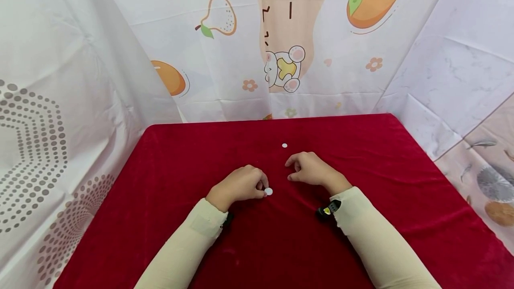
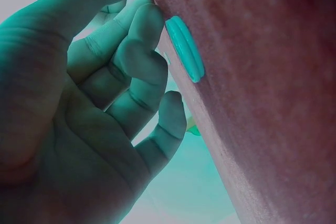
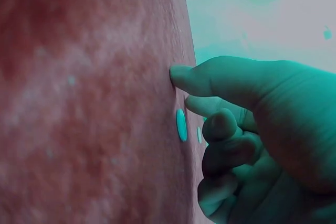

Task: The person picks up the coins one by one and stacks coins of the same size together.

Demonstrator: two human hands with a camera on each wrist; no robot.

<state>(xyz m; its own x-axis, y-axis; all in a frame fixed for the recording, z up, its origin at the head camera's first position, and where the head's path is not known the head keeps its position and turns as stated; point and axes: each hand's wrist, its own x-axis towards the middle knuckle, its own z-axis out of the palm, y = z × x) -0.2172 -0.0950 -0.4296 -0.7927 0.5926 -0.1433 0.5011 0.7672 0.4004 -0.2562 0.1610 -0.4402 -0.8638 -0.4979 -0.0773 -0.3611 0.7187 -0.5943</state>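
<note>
My left hand (image 1: 241, 184) is low over the red cloth, pinching a small round white disc (image 1: 268, 191) at the thumb and index fingertips. In the left wrist view, a thicker disc (image 2: 185, 49) with a grooved rim lies close beside the fingers; the head view does not show it. My right hand (image 1: 311, 168) hovers to the right, thumb and index finger apart and holding nothing. Near its fingers, the right wrist view shows one disc (image 3: 181, 124) on the cloth and a smaller-looking one (image 3: 199, 135) beyond. Another white disc (image 1: 284, 145) lies farther back.
A red velvet-like cloth (image 1: 192, 146) covers the table, with slight wrinkles on the right. Printed white curtains (image 1: 225, 66) hang behind and at both sides. A dark wrist strap (image 1: 330, 208) sits below the right hand.
</note>
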